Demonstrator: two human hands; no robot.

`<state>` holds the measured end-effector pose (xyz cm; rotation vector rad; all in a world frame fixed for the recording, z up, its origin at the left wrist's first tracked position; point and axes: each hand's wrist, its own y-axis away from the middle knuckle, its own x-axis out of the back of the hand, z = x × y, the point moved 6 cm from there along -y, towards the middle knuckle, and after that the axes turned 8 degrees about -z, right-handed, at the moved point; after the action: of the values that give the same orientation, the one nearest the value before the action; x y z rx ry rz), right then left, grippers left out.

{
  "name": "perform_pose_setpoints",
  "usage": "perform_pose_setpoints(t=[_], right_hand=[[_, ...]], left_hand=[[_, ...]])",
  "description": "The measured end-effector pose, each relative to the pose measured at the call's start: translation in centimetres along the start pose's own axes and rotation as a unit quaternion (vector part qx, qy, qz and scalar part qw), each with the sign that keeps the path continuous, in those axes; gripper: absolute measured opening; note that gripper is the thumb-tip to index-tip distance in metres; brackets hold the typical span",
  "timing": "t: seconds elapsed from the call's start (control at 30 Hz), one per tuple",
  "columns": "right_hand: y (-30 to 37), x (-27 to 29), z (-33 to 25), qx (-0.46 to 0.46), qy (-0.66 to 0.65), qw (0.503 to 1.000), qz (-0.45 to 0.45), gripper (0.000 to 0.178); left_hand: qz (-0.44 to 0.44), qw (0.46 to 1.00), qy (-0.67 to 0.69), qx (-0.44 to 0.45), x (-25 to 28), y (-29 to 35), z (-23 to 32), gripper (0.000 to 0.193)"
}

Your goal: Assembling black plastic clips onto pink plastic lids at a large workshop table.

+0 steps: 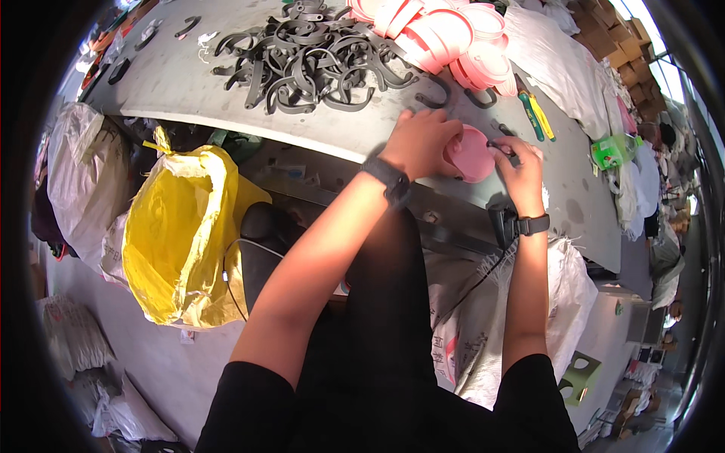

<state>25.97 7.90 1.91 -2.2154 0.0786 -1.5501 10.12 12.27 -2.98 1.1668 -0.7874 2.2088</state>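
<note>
Handles (302, 60), dark grey and curved, lie heaped beyond the left hand (429, 143) and to its left. Pink cups (445, 38) are piled straight beyond both hands. The left hand's fingers curl around one side of a pink cup (476, 157), which sits between the hands. The right hand (521, 167) is nearly closed, thumb and finger pinching a small dark piece at the cup's rim; its kind is too small to tell. Two loose handles lie just past the fingers, the nearest obstacles. Pliers (537, 113) lie just beyond the right hand, with a bottle (615, 151) farther to its right. The table's (578, 189) near edge runs close below the hands. Bare tabletop opens right of the right hand, and a narrower strip left of the left hand, before the heap. A yellow bag (166, 234) stands off the edge, lower left of the left hand.
</note>
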Motion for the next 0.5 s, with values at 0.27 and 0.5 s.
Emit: perform_pose_setpoints(t=[0.27, 0.5], right_hand=[[1.5, -2.3, -4.6, 0.051, 0.002, 0.998, -0.041, 0.02], [-0.3, -3.1, -4.3, 0.081, 0.083, 0.992, -0.043, 0.019]], left_hand=[[0.048, 0.993, 0.101, 0.028, -0.5, 0.6, -0.1, 0.038], [0.065, 0.985, 0.162, -0.013, -0.2, 1.1, -0.1, 0.035]])
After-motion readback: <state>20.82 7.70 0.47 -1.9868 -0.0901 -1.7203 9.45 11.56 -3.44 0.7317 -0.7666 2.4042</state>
